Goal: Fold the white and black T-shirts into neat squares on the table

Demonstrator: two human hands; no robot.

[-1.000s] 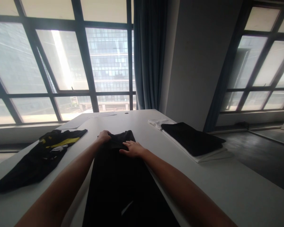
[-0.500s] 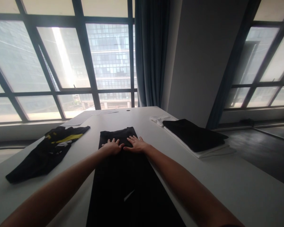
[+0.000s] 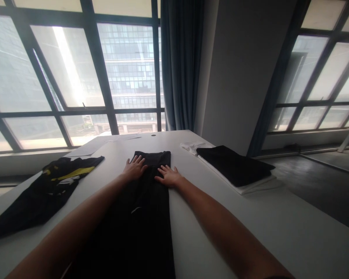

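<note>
A long black garment [image 3: 145, 228] lies lengthwise in front of me, with a small white mark on it. Its kind is hard to tell in the dark cloth. My left hand [image 3: 134, 168] rests flat near its far end, on the left side, fingers spread. Lower and to the right, my right hand [image 3: 169, 176] lies on the garment's right edge with its fingers stretched out. Neither hand grips the cloth.
On the left of the white table [image 3: 209, 232] lies a black garment with a yellow and white print [image 3: 46, 193]. A folded black cloth [image 3: 235, 164] tops white cloth [image 3: 248, 189] at the right. Papers [image 3: 88, 147] lie near the windows.
The garment's far end has shifted to the right and turned, so its near part now runs further left. My left hand has moved up slightly; the right stays nearly in place. The view has turned a little right.
</note>
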